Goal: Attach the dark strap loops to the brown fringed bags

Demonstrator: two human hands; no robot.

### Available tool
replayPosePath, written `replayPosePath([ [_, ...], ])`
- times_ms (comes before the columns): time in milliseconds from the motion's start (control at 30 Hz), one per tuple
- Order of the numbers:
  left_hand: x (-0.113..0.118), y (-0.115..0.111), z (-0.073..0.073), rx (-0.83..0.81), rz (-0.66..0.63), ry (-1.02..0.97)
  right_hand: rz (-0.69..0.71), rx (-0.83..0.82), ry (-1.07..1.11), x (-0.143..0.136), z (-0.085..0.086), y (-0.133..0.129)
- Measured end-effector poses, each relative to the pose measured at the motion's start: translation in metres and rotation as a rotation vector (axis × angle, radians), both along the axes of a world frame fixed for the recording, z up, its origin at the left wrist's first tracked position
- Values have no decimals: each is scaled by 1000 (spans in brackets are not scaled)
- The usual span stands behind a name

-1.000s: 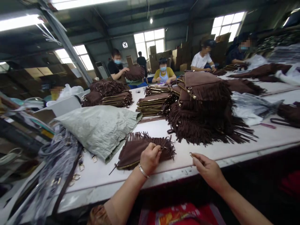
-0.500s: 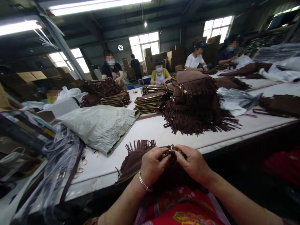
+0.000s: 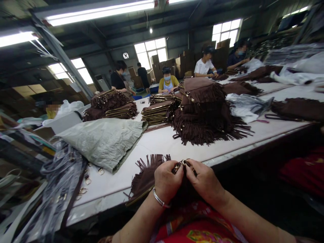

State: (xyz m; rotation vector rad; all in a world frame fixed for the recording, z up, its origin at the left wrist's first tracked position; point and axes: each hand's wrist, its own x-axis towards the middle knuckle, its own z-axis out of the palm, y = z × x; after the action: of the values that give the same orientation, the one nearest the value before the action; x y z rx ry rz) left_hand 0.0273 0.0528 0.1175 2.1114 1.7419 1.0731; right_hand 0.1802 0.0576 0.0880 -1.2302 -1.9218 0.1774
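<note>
My left hand, with a silver bangle at its wrist, is closed in a pinch on a small gold metal clasp. Close beside it, my right hand pinches a gold ring between thumb and forefinger. The fingertips of both hands almost meet over dark brown material, whose lower part is lost in shadow against my lap. Left of my hands, a brown fringed bag with a gold zipper edge lies at the table's front edge, partly hidden behind my left hand.
A tall pile of brown fringed bags stands on the white table, beside stacked gold-zippered ones. A grey-green sheet, loose gold clasps and plastic-wrapped straps lie left. Several co-workers sit or stand beyond.
The camera view has shifted slightly. My hands remain together at the gold ring and clasp, their fingers slightly rearranged. A co-worker at the back left has turned sideways.
</note>
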Motion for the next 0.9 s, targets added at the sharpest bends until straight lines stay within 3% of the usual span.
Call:
replayPosePath([
  [333,6,-7,9,5,-10,-33,-92,242,-122,-2,1,3],
  [533,6,-11,8,1,28,-47,-35,198,-54,-6,0,-2],
  [633,-1,-9,9,-33,-28,-110,-27,145,-5,-3,0,-6],
  [767,-27,-3,14,-120,-240,-174,195,-67,-3,16,15,-9],
  [900,-52,4,14,-96,-380,62,444,-278,-41,39,35,-6],
])
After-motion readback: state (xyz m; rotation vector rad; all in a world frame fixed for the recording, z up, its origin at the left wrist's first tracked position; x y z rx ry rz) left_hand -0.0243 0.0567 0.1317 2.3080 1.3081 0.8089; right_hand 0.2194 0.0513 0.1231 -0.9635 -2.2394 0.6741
